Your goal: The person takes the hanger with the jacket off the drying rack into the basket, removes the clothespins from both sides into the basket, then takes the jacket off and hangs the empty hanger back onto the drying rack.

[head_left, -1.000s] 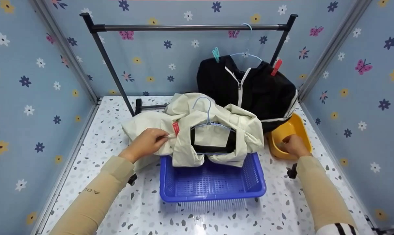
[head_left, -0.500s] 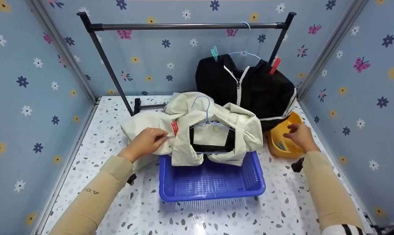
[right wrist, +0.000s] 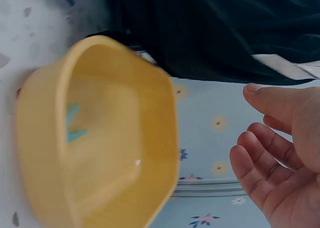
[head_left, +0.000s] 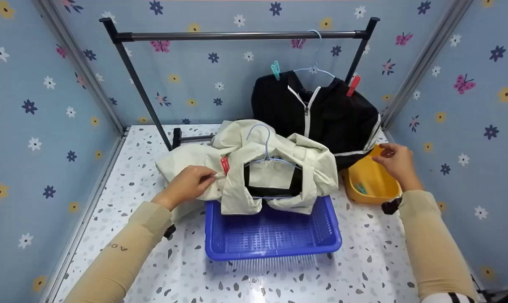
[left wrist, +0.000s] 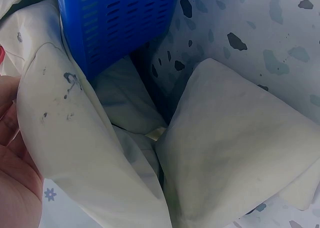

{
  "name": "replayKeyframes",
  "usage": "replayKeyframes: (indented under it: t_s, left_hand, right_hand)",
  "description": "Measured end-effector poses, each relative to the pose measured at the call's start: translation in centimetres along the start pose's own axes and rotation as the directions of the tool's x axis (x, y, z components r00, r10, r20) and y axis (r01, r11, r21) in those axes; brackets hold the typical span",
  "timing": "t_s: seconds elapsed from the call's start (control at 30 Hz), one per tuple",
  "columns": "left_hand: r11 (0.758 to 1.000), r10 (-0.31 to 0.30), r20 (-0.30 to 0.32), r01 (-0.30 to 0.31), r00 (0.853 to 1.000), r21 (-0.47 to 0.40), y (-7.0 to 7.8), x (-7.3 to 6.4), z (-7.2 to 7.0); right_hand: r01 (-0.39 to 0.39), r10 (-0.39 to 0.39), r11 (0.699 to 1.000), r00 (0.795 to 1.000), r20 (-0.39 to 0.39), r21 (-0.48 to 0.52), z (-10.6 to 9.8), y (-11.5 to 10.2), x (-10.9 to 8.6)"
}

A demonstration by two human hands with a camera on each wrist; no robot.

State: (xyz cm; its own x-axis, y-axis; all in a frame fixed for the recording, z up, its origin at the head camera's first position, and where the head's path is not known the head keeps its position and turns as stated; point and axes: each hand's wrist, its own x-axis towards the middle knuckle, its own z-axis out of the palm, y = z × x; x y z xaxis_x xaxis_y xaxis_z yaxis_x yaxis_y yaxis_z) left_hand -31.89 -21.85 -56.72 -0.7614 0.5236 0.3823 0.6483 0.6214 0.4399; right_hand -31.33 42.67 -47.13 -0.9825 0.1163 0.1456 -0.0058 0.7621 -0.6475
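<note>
From where I stand, the person's left hand (head_left: 186, 185) pinches the cream jacket (head_left: 237, 189) between thumb and fingertips, just left of a red clip (head_left: 225, 165) on its shoulder. The jacket lies heaped across the far part of the blue basket (head_left: 273, 253), with its left side spilling past the basket onto the speckled surface (head_left: 182, 269). A pale blue hanger (head_left: 267, 147) sits in its neck opening, hook upward. Up close, the cloth by that hand shows small dark marks (left wrist: 72, 82).

The right hand (head_left: 399, 164) grips nothing: thumb and fingers stand apart, loosely bent, at the far right of the yellow bin (head_left: 367, 198). Inside the bin lies something teal (right wrist: 75, 123), too blurred to tell fully. The thumb is near the hem of the black jacket (head_left: 338, 113); whether they touch I can't tell.

That black jacket hangs by another pale blue hanger (head_left: 315, 68) from the dark rack (head_left: 237, 36), toward its right end, a teal clip (head_left: 275, 70) on one shoulder and a second red clip (head_left: 353, 86) on the other
</note>
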Motion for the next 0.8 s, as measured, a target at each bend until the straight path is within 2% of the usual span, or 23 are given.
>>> replayKeyframes:
  t_s: [0.07, 0.1, 0.2, 0.27, 0.3, 0.43, 0.53, 0.6, 0.63, 0.73, 0.8]
  left_hand:
    - [1.000, 0.000, -0.006, 0.000, 1.000, -0.009, 0.3, 0.0, -0.1]
    - [1.000, 0.009, -0.007, -0.009, 1.000, -0.027, 1.1, -0.1, -0.5]
    - [0.998, 0.028, -0.021, -0.029, 0.999, -0.062, 2.2, -0.1, -1.2]
    - [0.997, 0.030, -0.028, -0.032, 0.999, -0.073, 2.4, -0.1, -1.3]
    - [0.997, 0.025, -0.027, -0.027, 0.999, -0.073, 2.4, -0.1, -1.3]
    - [1.000, -0.017, -0.005, 0.017, 1.000, -0.024, 0.8, 0.0, -0.2]
    - [1.000, -0.014, 0.001, 0.014, 1.000, 0.003, 0.1, 0.0, 0.2]
    - [1.000, -0.013, -0.002, 0.013, 1.000, 0.002, 0.1, 0.0, 0.2]
    - [1.000, -0.006, -0.010, 0.006, 1.000, -0.005, 0.3, 0.0, 0.1]
    - [0.999, 0.019, -0.019, -0.020, 1.000, -0.050, 2.2, -0.2, -1.1]
    - [0.997, 0.019, -0.028, -0.021, 0.999, -0.069, 2.4, -0.2, -1.3]
  right_hand:
    - [0.012, -0.011, 1.000, 0.999, -0.030, 0.013, -0.4, -0.6, -0.1]
    - [0.014, -0.013, 1.000, 0.999, -0.041, 0.018, -0.6, -0.9, -0.2]
    - [0.024, -0.022, 0.999, 0.998, -0.063, 0.026, -1.2, -1.6, -0.5]
    - [0.028, -0.026, 0.999, 0.997, -0.078, 0.030, -1.5, -2.1, -0.6]
    - [0.030, -0.028, 0.999, 0.996, -0.085, 0.031, -1.7, -2.4, -0.7]
    - [0.034, -0.030, 0.999, 0.993, -0.111, 0.035, -2.3, -3.6, -0.8]
    - [0.047, -0.043, 0.998, 0.991, -0.126, 0.030, -2.8, -4.5, -1.1]
    - [0.063, -0.059, 0.998, 0.989, -0.139, 0.029, -3.0, -5.1, -1.2]
    - [0.069, -0.064, 0.997, 0.987, -0.144, 0.026, -3.1, -5.4, -1.3]
    - [0.097, -0.091, 0.995, 0.981, -0.173, 0.024, -3.3, -6.5, -1.5]
    - [0.128, -0.120, 0.991, 0.974, -0.195, 0.027, -3.3, -7.2, -1.6]
